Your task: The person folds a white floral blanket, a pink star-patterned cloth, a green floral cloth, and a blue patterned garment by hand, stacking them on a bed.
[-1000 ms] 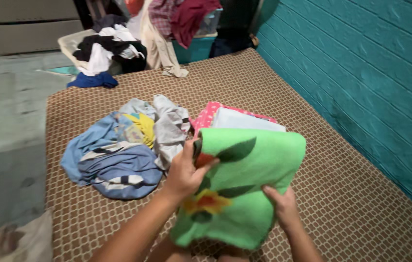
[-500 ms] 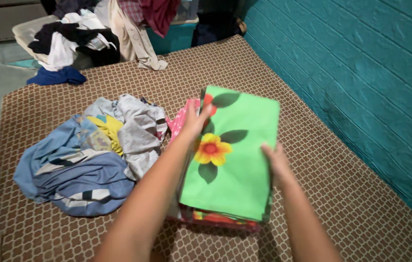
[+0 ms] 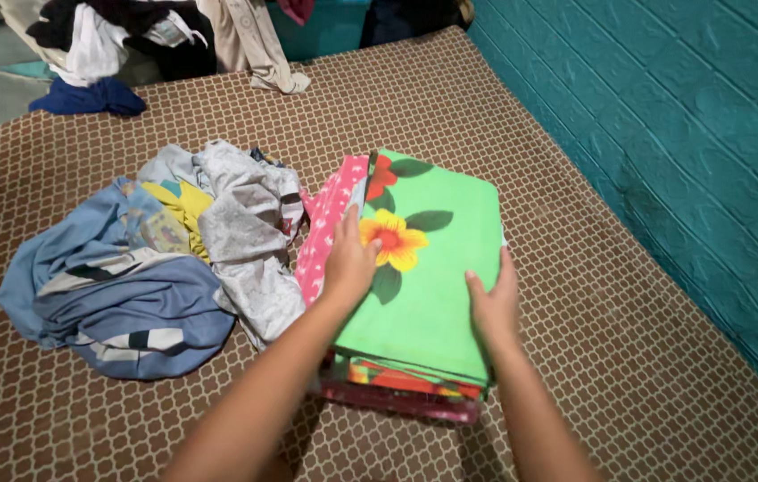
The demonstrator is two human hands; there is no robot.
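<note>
Left hand: the left hand (image 3: 349, 261) lies palm down on the left side of the folded green cloth with a yellow-and-red flower print (image 3: 428, 277), just below centre frame; fingers together and flat, pinching nothing, apparently pressing the fold down.
Right hand: the right hand (image 3: 493, 299) rests on the cloth's right edge, fingers straight and close together, thumb pointing inward; it looks set to square that edge.
Green cloth: it sits on top of a stack of folded fabrics (image 3: 397, 388), whose red and pink layers show at the near edge.
Pink cloth: a pink dotted folded cloth (image 3: 323, 234) sticks out from the stack's left side, under the green one.
Loose pile: a heap of crumpled blue, grey and yellow garments (image 3: 151, 259) lies left of centre, just beside the stack.
Surface: all rest on a brown mat with a pale lattice pattern (image 3: 646, 357).
Background: mixed dark and white clothes (image 3: 120, 36) heaped at upper left; teal brick-textured wall (image 3: 691, 125) on the right.
</note>
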